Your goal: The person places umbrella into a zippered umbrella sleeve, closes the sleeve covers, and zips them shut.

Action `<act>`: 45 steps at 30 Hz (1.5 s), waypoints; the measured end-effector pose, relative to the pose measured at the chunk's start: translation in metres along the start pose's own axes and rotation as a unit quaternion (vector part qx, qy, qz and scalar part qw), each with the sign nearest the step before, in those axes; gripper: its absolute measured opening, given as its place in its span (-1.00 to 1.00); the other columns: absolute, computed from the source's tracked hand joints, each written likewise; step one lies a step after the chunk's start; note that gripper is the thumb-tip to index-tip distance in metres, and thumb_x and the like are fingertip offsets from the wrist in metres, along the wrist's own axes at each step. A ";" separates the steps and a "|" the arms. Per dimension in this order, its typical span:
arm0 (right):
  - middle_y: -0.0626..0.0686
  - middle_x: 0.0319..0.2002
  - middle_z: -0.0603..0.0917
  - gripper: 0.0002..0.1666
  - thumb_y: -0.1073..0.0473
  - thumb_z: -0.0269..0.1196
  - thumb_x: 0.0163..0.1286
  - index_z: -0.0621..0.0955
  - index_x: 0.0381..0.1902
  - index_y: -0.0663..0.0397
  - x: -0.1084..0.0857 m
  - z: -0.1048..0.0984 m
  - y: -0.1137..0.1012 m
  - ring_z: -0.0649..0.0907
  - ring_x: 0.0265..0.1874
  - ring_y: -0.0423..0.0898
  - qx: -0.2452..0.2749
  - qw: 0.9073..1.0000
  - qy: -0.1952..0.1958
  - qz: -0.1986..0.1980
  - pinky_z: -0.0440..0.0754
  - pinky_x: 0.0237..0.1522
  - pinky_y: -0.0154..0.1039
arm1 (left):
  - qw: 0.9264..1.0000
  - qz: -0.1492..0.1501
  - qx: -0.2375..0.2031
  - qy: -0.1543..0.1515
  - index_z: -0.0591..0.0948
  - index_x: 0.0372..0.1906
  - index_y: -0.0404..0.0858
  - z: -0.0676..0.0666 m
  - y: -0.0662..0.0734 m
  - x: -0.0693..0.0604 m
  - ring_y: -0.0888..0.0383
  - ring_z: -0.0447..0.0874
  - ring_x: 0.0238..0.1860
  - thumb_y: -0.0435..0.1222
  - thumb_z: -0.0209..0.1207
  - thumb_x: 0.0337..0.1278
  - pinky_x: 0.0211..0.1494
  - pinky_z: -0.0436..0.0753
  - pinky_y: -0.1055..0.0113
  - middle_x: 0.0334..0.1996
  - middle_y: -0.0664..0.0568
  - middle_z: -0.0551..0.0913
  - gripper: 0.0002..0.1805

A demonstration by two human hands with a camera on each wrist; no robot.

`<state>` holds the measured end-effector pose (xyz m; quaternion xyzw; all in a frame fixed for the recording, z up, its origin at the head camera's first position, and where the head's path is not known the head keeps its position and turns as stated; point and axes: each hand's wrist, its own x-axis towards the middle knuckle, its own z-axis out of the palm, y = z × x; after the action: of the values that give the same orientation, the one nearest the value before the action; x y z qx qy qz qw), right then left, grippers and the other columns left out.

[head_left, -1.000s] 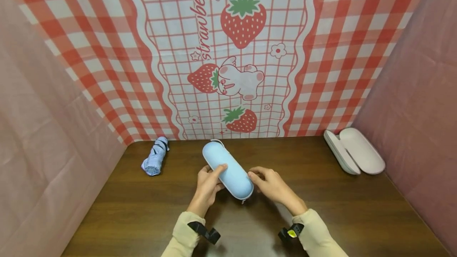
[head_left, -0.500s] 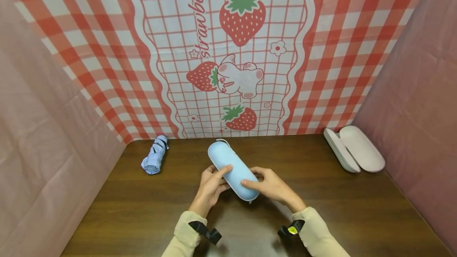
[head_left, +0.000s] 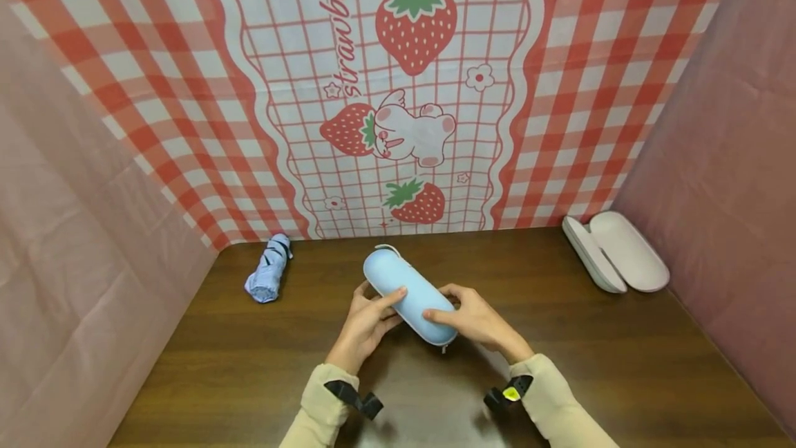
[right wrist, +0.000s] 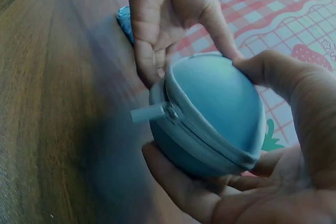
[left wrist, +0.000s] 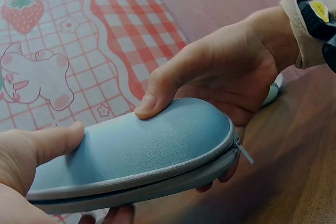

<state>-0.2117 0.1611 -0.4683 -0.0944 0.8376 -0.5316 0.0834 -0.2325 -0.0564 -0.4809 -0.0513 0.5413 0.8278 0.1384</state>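
A light blue zippered glasses case [head_left: 415, 294] is held tilted above the table, its far end towards the left. My left hand [head_left: 363, 327] grips its left side, thumb on top and fingers beneath. On the nearer right end my right hand [head_left: 479, 320] has its thumb on top and its fingers under and behind. A zipper pull [left wrist: 244, 153] hangs at that end, also seen as a pull tab [right wrist: 148, 113] in the right wrist view. Along the seam runs a dark line in the left wrist view. The inside of the case is hidden.
A folded light blue umbrella [head_left: 269, 269] lies at the back left of the wooden table [head_left: 249, 379]. At the back right, a white hard case [head_left: 633, 258] stands open. A strawberry-print cloth [head_left: 417, 88] hangs behind, with pink cloth at both sides.
My right hand has gone from touching the case's near end to gripping it, thumb on top. The case has shifted slightly to the right.
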 end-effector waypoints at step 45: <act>0.18 -0.14 0.69 -0.41 -0.07 0.43 0.32 0.55 0.11 0.19 0.003 -0.026 0.007 0.69 -0.27 0.02 0.050 0.995 -0.089 -0.013 0.69 -0.21 -0.10 | 0.910 -0.105 0.294 -0.273 0.41 0.43 -0.32 -0.002 0.030 -0.026 -0.08 0.67 0.14 -0.17 0.35 0.28 0.11 0.70 -0.07 0.22 -0.19 0.63 -0.31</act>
<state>-0.2214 0.1861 -0.4634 -0.1483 0.7977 -0.5636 0.1551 -0.2166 -0.0742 -0.4498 0.1633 0.6931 0.5934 0.3753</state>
